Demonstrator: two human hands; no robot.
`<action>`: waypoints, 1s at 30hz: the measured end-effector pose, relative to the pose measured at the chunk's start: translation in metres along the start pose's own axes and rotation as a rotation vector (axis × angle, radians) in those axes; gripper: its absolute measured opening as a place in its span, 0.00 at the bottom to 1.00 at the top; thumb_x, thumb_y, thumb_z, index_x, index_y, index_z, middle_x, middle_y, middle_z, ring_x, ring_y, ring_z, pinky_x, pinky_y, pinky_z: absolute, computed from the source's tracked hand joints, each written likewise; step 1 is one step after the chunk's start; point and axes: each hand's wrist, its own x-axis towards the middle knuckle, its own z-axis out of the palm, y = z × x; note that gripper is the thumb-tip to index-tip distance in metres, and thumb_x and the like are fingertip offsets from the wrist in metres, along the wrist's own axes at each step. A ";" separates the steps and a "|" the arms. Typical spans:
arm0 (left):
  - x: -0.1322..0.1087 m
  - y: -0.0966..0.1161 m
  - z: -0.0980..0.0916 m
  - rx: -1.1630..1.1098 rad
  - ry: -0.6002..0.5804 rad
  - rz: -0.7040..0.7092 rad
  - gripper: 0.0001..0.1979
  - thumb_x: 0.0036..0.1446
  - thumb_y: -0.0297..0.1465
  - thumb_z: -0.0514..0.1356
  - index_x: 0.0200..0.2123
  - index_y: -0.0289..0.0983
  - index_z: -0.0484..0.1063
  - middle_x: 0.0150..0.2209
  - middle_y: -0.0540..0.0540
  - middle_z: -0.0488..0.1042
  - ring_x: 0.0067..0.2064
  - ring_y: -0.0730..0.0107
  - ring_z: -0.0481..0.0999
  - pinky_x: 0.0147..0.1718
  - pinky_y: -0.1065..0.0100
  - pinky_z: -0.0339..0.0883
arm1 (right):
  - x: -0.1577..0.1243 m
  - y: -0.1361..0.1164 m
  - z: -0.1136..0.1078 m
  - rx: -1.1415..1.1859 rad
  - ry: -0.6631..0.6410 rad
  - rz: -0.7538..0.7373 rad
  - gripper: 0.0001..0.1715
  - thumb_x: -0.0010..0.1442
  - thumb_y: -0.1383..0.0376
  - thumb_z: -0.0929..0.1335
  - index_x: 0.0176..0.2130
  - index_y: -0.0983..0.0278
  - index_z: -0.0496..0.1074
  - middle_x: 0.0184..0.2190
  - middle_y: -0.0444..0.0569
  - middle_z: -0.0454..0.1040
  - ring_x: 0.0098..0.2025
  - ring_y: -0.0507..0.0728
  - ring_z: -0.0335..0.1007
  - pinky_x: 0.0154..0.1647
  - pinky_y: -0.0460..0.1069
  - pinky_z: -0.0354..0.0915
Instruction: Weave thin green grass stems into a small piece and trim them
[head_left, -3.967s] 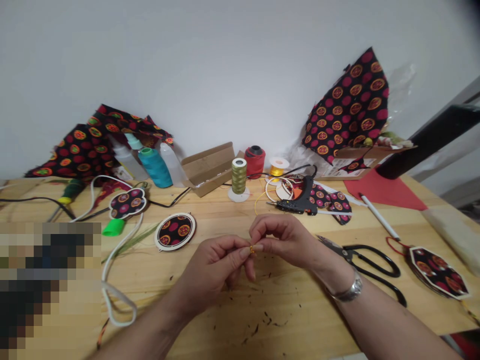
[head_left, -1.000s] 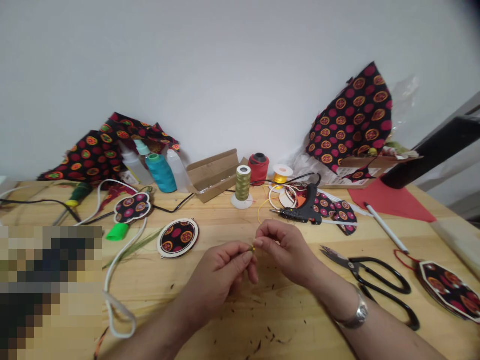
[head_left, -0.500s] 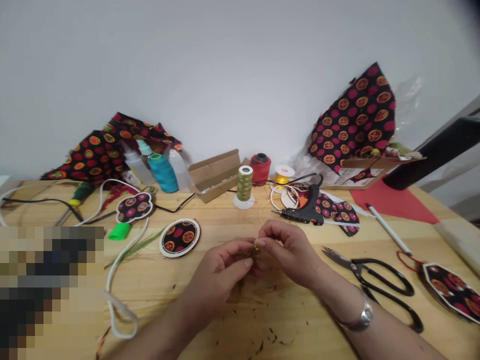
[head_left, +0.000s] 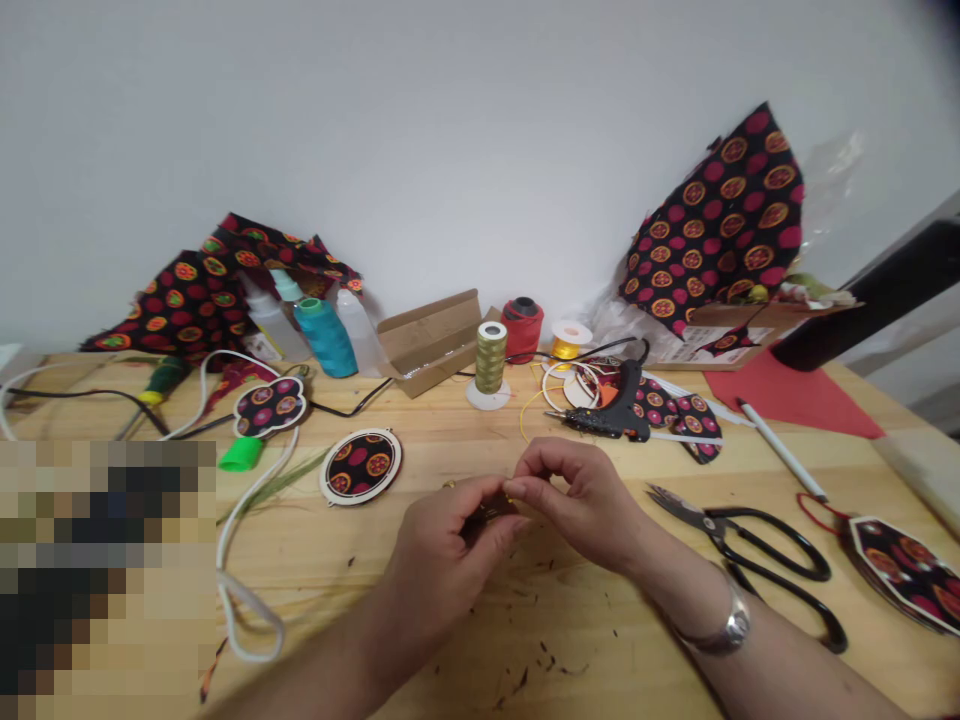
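Observation:
Over the middle of the wooden table (head_left: 420, 620), my left hand (head_left: 454, 535) and my right hand (head_left: 566, 495) meet at the fingertips. My left fingers are curled around a small dark olive bundle of thread (head_left: 491, 510), mostly hidden by the fingers. A bit of yellow shows where my right thumb and forefinger pinch at its top; whether this is cord or wire I cannot tell. On my right wrist sits a silver bracelet (head_left: 731, 625). Scissors (head_left: 709, 520) with black handles lie right of my right hand. A round fabric-faced disc (head_left: 361, 467) lies left of my left hand.
Behind the hands stand an olive thread spool (head_left: 491, 360), a red spool (head_left: 523, 330), a yellow spool (head_left: 570, 340) and an open cardboard box (head_left: 435, 345). A black glue gun (head_left: 611, 415) lies right of them. A white cable (head_left: 225, 545) loops at left. Dark scraps litter the front.
My left thumb has shifted a little right and my fingers cover more of the thread bundle. The yellow bit shows less. The view has tilted slightly.

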 end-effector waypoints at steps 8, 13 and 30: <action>-0.002 -0.006 0.000 0.254 0.066 0.162 0.09 0.60 0.27 0.53 0.33 0.37 0.74 0.27 0.51 0.76 0.29 0.73 0.74 0.29 0.73 0.62 | -0.001 0.002 0.000 -0.018 0.003 0.005 0.09 0.54 0.66 0.67 0.23 0.66 0.68 0.20 0.42 0.66 0.24 0.49 0.60 0.25 0.43 0.56; 0.000 -0.002 -0.001 0.180 0.072 0.085 0.10 0.59 0.28 0.53 0.32 0.38 0.75 0.27 0.51 0.77 0.31 0.72 0.74 0.32 0.73 0.64 | -0.001 0.002 -0.001 -0.021 0.005 0.017 0.09 0.55 0.66 0.66 0.23 0.65 0.67 0.20 0.41 0.66 0.24 0.49 0.59 0.25 0.43 0.56; 0.003 0.008 -0.006 0.019 0.003 -0.084 0.14 0.58 0.31 0.53 0.22 0.37 0.71 0.21 0.52 0.69 0.27 0.72 0.68 0.29 0.73 0.61 | -0.002 0.004 0.002 -0.079 0.057 -0.033 0.09 0.55 0.68 0.65 0.23 0.65 0.66 0.20 0.41 0.65 0.25 0.49 0.59 0.26 0.44 0.56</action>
